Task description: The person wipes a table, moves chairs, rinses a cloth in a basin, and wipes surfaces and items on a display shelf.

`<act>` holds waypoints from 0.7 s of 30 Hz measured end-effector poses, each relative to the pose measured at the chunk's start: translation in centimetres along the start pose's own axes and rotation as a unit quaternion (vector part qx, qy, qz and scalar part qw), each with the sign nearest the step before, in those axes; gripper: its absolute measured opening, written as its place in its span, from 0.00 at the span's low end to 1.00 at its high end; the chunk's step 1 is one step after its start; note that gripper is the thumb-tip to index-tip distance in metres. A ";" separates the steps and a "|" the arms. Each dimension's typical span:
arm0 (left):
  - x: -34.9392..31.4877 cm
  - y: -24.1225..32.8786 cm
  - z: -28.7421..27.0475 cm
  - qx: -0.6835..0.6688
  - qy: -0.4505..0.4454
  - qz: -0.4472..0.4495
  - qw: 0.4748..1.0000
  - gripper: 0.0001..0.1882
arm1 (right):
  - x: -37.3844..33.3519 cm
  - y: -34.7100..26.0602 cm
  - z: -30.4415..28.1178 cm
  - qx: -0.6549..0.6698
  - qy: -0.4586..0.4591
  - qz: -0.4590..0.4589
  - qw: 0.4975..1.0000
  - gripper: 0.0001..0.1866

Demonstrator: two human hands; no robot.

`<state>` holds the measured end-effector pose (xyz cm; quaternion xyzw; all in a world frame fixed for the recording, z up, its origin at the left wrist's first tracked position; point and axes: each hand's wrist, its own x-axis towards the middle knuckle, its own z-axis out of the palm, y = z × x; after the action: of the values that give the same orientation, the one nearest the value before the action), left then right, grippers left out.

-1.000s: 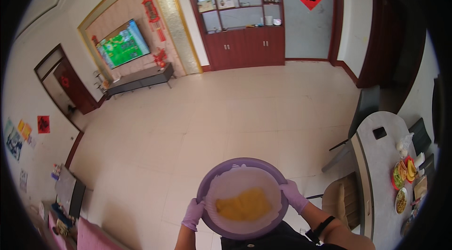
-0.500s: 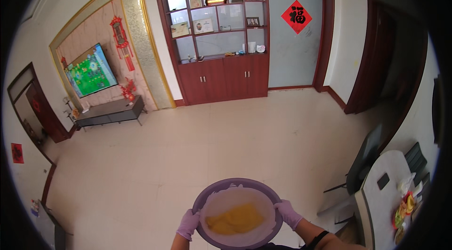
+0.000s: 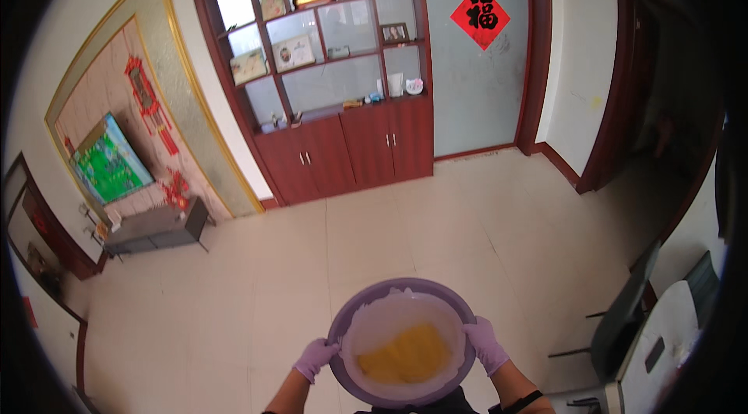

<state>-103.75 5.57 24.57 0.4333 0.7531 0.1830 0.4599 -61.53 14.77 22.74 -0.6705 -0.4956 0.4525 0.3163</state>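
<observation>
A round purple basin [image 3: 348, 306] is held out in front of my body. Cloudy whitish water with suds along its edge fills part of it, and a yellow cloth [image 3: 409, 355] lies in the water. My left hand [image 3: 315, 355], in a light purple glove, grips the basin's left rim. On the opposite rim my right hand [image 3: 485, 342], gloved the same way, holds on. Both hands have their fingers closed on the rim; the fingertips are partly hidden.
Pale floor tiles [image 3: 257, 274] stretch ahead. A dark red shelf cabinet [image 3: 343, 149] stands across the room beside a frosted glass door [image 3: 483, 95]. To the left are a low TV stand [image 3: 156, 231] and television [image 3: 113, 161]. Chairs [image 3: 619, 320] and a table [image 3: 662, 328] stand at right.
My view has turned to the right and moved closer to the cabinet and glass door. The basin stays in both hands, slightly higher and farther right in view.
</observation>
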 end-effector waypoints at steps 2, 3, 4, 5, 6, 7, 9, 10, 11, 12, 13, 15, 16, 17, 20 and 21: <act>5.0 2.6 -1.2 -0.026 0.037 -0.027 0.999 0.20 | 5.5 -2.2 1.1 -0.035 -0.002 -0.007 0.999 0.21; 7.2 4.0 -2.1 -0.068 0.038 -0.013 0.997 0.20 | 8.3 -3.4 1.2 -0.031 -0.011 -0.004 0.999 0.21; 9.0 5.3 -2.7 -0.117 0.037 -0.018 0.992 0.20 | 10.9 -4.6 1.3 -0.037 -0.018 -0.001 0.999 0.22; 10.9 6.7 -3.3 -0.142 0.060 -0.017 0.988 0.20 | 13.5 -5.8 1.8 -0.060 -0.002 -0.028 0.998 0.23; 12.6 8.0 -4.1 -0.169 0.087 -0.021 0.982 0.21 | 15.8 -6.9 2.3 -0.071 -0.009 -0.024 0.997 0.23; 14.3 9.1 -4.8 -0.201 0.117 -0.028 0.972 0.21 | 18.3 -8.1 2.9 -0.083 -0.011 -0.023 0.996 0.23; 18.3 11.3 -6.3 -0.221 0.129 -0.019 0.967 0.22 | 23.9 -10.4 4.0 -0.105 -0.011 -0.031 0.994 0.22; 20.6 12.3 -7.0 -0.233 0.138 -0.014 0.962 0.22 | 26.6 -11.3 4.8 -0.115 -0.009 -0.036 0.993 0.22; 22.9 13.1 -7.5 -0.230 0.148 -0.011 0.962 0.22 | 29.1 -12.2 5.5 -0.124 -0.009 -0.038 0.992 0.22; 25.3 13.8 -8.0 -0.227 0.141 -0.008 0.964 0.22 | 31.4 -12.9 6.2 -0.123 -0.014 -0.037 0.992 0.22; 28.2 14.5 -8.6 -0.224 0.132 -0.006 0.966 0.22 | 34.0 -13.6 6.8 -0.123 -0.018 -0.035 0.992 0.22; 33.7 15.9 -9.7 -0.187 0.113 -0.014 0.976 0.22 | 38.7 -15.1 7.8 -0.127 -0.019 -0.021 0.992 0.22; 36.6 16.6 -10.4 -0.153 0.104 -0.020 0.982 0.23 | 40.9 -16.0 8.4 -0.129 -0.015 -0.012 0.991 0.22; 39.7 17.7 -11.5 -0.112 0.093 -0.034 0.989 0.23 | 43.4 -17.2 8.9 -0.133 -0.011 0.018 0.991 0.22; 48.5 19.6 -13.7 -0.041 0.066 -0.045 0.996 0.27 | 50.3 -19.9 10.7 -0.142 -0.002 -0.021 0.990 0.21; 51.0 20.0 -14.3 -0.087 0.047 -0.065 0.993 0.28 | 52.6 -20.8 11.1 -0.145 -0.019 -0.021 0.989 0.22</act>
<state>-116.48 60.34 18.14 0.3330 0.7814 0.2380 0.4710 -74.39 70.98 21.15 -0.6898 -0.5760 0.3818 0.2158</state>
